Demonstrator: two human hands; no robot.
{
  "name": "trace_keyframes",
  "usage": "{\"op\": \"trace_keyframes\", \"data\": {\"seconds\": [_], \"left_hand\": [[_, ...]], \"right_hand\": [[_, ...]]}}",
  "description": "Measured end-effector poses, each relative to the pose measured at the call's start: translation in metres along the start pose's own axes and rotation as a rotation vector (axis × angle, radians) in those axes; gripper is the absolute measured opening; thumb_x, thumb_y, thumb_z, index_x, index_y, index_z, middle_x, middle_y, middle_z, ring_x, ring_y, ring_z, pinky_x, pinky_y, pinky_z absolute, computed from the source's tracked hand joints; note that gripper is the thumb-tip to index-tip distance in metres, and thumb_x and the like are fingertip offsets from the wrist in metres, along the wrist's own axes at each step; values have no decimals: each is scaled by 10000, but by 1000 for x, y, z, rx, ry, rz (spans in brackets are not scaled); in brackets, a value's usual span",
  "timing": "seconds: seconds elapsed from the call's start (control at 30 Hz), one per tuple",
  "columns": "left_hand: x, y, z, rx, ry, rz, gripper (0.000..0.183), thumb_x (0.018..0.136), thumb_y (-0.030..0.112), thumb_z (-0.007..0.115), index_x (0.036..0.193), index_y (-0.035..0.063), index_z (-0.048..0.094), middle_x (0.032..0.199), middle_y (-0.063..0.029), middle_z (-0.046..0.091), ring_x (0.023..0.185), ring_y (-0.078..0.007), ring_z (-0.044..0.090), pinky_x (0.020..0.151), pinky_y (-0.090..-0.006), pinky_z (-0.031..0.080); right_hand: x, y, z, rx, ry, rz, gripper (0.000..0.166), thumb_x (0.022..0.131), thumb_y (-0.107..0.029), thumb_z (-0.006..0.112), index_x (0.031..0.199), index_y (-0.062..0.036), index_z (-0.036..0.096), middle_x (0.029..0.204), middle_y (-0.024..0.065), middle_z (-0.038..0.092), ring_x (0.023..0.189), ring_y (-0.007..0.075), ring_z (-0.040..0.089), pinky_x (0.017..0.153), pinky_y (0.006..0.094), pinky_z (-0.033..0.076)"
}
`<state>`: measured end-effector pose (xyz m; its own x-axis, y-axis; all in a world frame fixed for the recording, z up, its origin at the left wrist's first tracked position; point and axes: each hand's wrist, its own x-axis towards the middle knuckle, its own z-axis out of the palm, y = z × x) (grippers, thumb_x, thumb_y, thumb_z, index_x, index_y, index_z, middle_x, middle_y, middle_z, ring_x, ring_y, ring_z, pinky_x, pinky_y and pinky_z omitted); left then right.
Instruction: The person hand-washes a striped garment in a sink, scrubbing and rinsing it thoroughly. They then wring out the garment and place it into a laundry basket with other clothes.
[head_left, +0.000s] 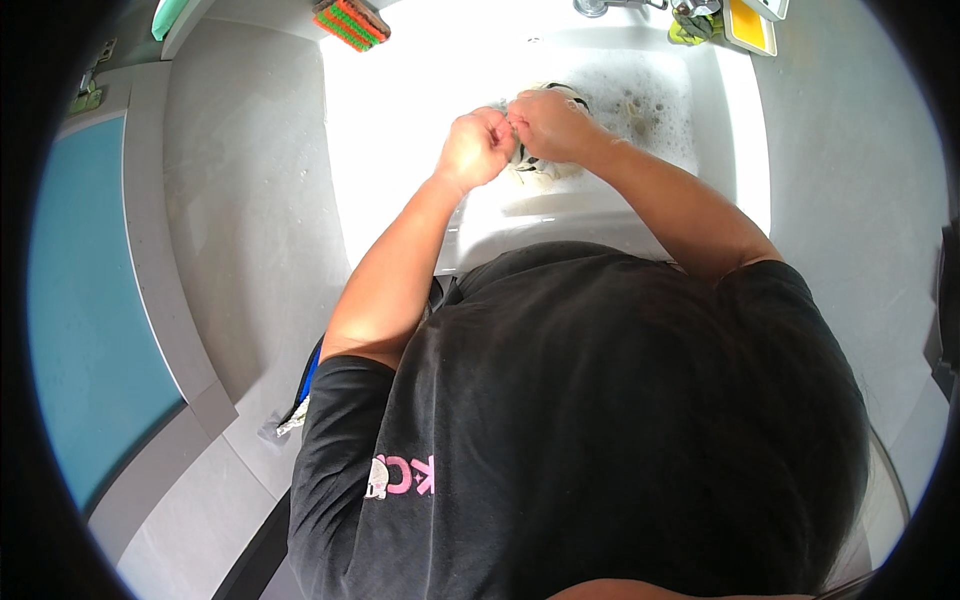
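Over the basin of a white sink (712, 135), my two hands meet knuckle to knuckle with bent fingers. My left hand (478, 146) and my right hand (551, 124) both appear closed on a wet, cream-white cloth item with black stripes (551, 166). Part of it bunches up below and behind my right hand, and the portion between my fingers is mostly hidden. Soapy water with bubbles (652, 112) lies to the right of the cloth. Some suds cling to my right hand and wrist.
A chrome faucet (592, 7) stands at the sink's far edge. Striped orange and green sponges (351, 24) lie at the back left. A yellow-green cloth (686, 28) and a tray with a yellow bottom (748, 26) are at the back right. A blue panel (97, 300) is far left.
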<state>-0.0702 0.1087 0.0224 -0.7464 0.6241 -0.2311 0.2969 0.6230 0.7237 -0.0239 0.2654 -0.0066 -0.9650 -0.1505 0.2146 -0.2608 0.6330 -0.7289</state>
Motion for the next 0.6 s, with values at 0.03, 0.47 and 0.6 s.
{"op": "trace_keyframes", "data": {"seconds": [0.03, 0.47, 0.6], "left_hand": [[1, -3, 1, 13, 9, 11, 104, 773, 50, 605, 685, 10, 567, 735, -93, 578, 595, -142, 540, 577, -276, 464], [12, -9, 3, 3, -14, -8, 75, 797, 64, 589, 751, 7, 570, 744, -103, 586, 599, -155, 536, 582, -290, 464], [11, -2, -2, 75, -85, 74, 78, 810, 76, 583, 773, 9, 570, 749, -105, 590, 617, -159, 540, 599, -299, 464]], "right_hand": [[0, -1, 0, 23, -26, 28, 74, 738, -58, 508, 670, -36, 527, 727, 130, 566, 693, 327, 531, 639, 409, 428], [1, 3, -4, 69, -75, 134, 112, 734, -110, 525, 700, -22, 585, 754, 187, 612, 717, 359, 584, 651, 439, 464], [0, 12, 2, 98, -133, 301, 77, 736, -106, 554, 705, -36, 559, 720, 141, 607, 647, 324, 556, 589, 396, 437]]}}
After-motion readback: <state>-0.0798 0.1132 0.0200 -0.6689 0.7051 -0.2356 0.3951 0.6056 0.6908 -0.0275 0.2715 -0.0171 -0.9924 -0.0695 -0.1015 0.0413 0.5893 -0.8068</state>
